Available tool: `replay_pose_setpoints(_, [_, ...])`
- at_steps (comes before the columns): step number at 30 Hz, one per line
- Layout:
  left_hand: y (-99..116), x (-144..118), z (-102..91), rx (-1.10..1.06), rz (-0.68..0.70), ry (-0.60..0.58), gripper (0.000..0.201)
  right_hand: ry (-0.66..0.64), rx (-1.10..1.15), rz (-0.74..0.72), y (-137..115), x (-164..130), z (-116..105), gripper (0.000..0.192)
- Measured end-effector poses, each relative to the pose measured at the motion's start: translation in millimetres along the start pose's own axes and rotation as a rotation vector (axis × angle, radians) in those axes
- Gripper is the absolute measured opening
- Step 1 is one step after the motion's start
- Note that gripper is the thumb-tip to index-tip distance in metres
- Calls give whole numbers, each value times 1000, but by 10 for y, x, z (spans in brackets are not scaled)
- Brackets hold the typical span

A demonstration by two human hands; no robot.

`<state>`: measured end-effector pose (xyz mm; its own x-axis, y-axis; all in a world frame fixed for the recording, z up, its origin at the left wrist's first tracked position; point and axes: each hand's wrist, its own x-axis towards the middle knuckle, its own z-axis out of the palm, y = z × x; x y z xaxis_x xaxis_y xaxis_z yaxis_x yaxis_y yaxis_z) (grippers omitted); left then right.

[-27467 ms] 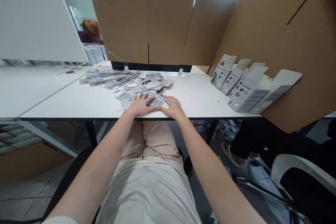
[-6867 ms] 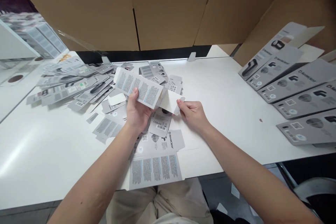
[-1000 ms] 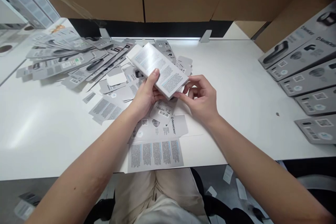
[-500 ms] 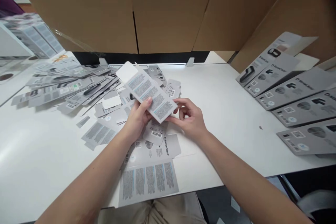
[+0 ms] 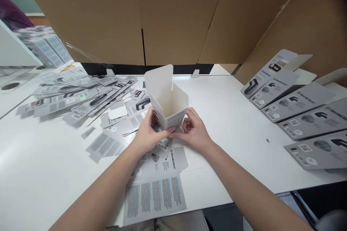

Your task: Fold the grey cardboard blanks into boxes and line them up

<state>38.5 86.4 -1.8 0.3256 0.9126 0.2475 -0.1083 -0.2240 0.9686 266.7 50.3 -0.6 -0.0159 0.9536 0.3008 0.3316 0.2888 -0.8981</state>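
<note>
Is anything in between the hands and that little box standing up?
No. The left hand and right hand both grip the open white carton directly at its lower end; nothing lies between them.

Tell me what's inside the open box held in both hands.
The box, held upright by the left hand and right hand, shows only bare pale inner walls. Its bottom is hidden by the front wall.

A heap of flat grey printed carton blanks (image 5: 73, 95) spreads across the white table (image 5: 230, 108) at centre left. A row of assembled grey boxes (image 5: 300, 112) lies along the right edge. Brown cardboard panels (image 5: 173, 14) fill the upper frame.
</note>
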Motion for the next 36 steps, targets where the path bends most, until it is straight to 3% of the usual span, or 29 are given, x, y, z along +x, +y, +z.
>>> replay_pose_setpoints(7, [16,-43,-16,153,43,-126,100,-24,65,58,22,-25,3,91])
replay_pose_setpoints(11, [45,-70,-9,191,67,-176,92,27,14,100,24,-37,2,90])
replay_pose_setpoints(20, [41,-97,-11,163,25,-160,80,1,-27,155,-40,-84,-13,79])
replay_pose_setpoints(28, [19,-83,4,60,-21,-119,104,-48,20,166,50,-126,-24,85])
replay_pose_setpoints(36, [8,-100,-11,51,-62,-152,91,-68,15,190,-19,-130,-25,89])
